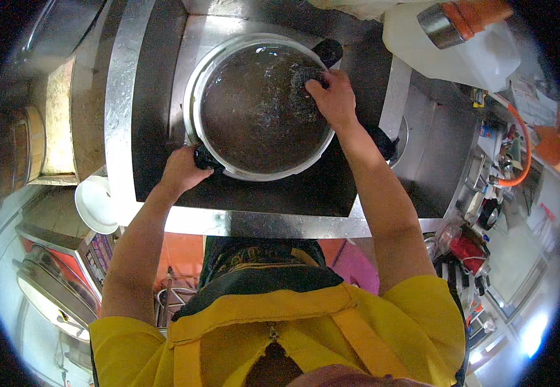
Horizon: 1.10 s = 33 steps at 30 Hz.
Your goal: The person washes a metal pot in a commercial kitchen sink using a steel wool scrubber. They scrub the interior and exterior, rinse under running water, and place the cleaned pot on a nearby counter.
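Observation:
A large round metal pot (pixel 265 113) sits in a stainless-steel sink basin (pixel 280 198), with brownish liquid or a dark, wet bottom inside. My left hand (pixel 183 169) is closed around the black side handle (pixel 207 160) at the pot's lower left. At the right rim is my right hand (pixel 335 99), thumb over the inside and fingers curled; what they grip is hard to make out. Beside that thumb lies a grainy grey patch (pixel 303 89), either foam or a scouring pad. Another black handle (pixel 328 52) juts out at the upper right.
A crumpled black item (pixel 384 142) lies right of the pot, near a second basin (pixel 429 159). White plastic jug (pixel 449 48) and metal-and-orange cylinder (pixel 442 26) occupy the upper right. At left is a white bowl (pixel 97 204). An orange hose (pixel 526 140) curves past crowded utensils.

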Motion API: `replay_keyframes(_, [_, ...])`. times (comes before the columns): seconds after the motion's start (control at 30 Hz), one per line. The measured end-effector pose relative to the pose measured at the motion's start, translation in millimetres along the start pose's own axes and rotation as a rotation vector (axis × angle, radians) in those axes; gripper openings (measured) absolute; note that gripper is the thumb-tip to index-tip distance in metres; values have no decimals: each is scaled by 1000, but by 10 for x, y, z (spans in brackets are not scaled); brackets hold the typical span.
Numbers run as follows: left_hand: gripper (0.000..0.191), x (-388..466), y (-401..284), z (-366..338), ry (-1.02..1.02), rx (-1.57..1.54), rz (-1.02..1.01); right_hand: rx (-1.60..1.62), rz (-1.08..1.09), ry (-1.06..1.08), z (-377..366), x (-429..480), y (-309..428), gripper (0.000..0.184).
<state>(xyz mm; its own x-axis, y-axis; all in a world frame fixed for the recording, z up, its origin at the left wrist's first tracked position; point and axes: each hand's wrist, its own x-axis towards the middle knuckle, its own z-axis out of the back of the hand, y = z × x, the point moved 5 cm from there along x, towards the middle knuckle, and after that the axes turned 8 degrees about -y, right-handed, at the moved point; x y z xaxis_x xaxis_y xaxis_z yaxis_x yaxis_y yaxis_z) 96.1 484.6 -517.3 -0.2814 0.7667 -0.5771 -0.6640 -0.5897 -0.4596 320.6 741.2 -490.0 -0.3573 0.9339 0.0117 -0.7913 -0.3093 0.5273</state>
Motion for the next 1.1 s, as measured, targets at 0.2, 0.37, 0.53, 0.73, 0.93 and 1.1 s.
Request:
replay_keyframes(0.2, [43,-182,-157,92,-220,54,27,531,-298,-57,-34,80,-162,29])
replay_keyframes(0.37, [34,-338,-372,378,-235,84,101,1021,-618,42,122,103,-149,17])
replay_keyframes(0.53, [39,-663,-598,670,-220,89,107,1072,-666,9,487,13,-4,8])
replay_keyframes(0.73, [33,-1196,-938,835,-97,26,51,954,-565,21,1282,-47,357,13])
replay_keyframes(0.93, [38,-1459,-1119,591,52,-113,-87,657,-496,141,1926,-120,580,14])
replay_keyframes(1.1, [41,-1550,-1228,245,80,-246,-345,151,-391,132,2251,-165,438,22])
